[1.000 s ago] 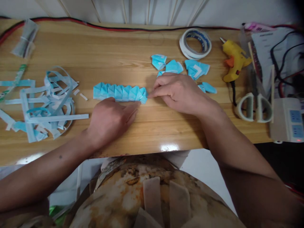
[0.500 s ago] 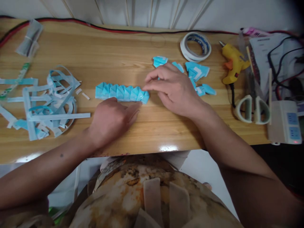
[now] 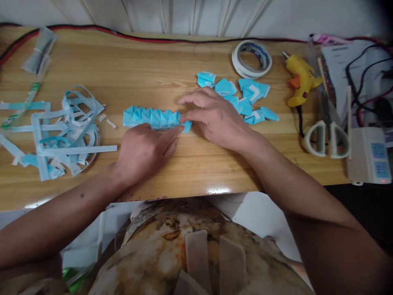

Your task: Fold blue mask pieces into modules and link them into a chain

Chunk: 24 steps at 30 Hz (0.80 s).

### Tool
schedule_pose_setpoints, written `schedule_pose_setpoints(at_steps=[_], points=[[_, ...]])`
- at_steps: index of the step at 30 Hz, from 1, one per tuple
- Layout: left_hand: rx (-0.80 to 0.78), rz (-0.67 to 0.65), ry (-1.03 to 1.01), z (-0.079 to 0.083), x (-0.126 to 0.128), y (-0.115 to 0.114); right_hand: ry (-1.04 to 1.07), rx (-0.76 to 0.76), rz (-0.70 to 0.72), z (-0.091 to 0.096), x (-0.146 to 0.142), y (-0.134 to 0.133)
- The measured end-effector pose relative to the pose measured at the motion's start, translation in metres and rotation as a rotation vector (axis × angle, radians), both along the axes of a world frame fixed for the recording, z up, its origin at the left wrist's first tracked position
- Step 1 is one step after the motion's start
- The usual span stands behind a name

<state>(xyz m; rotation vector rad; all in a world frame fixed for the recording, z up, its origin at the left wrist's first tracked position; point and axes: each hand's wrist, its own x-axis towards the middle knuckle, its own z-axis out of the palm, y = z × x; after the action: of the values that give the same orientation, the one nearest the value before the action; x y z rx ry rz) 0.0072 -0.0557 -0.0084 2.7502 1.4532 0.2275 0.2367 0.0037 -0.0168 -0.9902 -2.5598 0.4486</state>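
A row of folded light-blue paper pieces (image 3: 156, 117) lies on the table, overlapping in a zigzag. My left hand (image 3: 145, 149) rests along its near edge, index finger stretched onto the right end and the other fingers partly bent beneath. Over that same end is my right hand (image 3: 215, 114), fingers apart, with one fingertip at the strip; whether it presses is unclear. Several loose folded blue pieces (image 3: 225, 87) lie just beyond and right of my right hand, some with white tape on them.
Cut blue and white strips (image 3: 70, 150) are heaped at the left. A roll of white tape (image 3: 236, 65) lies at the back, with a yellow glue gun (image 3: 302, 80), scissors (image 3: 319, 139) and a power strip (image 3: 365, 155) on the right. A red-black cable (image 3: 138, 39) follows the wall.
My left index finger has moved up and right onto the end of the folded row. My right hand has shifted slightly left, its fingers spread wider, uncovering more loose pieces.
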Motion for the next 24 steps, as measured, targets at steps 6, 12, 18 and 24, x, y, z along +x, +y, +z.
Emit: schedule_pose_setpoints(at_steps=[6, 12, 18, 24], points=[[-0.007, -0.030, 0.020, -0.0028, 0.0015, -0.0005, -0.015, 0.001, -0.006, -0.0001, 0.0000, 0.0006], [0.043, -0.054, 0.093, -0.0021, 0.0018, -0.0025, -0.050, -0.010, -0.113, 0.0062, 0.0025, 0.0010], [0.051, -0.064, 0.164, -0.0005, 0.0029, -0.0025, 0.005, 0.076, -0.069, 0.0074, -0.0003, -0.0012], [-0.003, -0.048, 0.096, -0.0011, 0.0017, -0.0026, -0.069, 0.043, -0.058, 0.0021, -0.0003, 0.0029]])
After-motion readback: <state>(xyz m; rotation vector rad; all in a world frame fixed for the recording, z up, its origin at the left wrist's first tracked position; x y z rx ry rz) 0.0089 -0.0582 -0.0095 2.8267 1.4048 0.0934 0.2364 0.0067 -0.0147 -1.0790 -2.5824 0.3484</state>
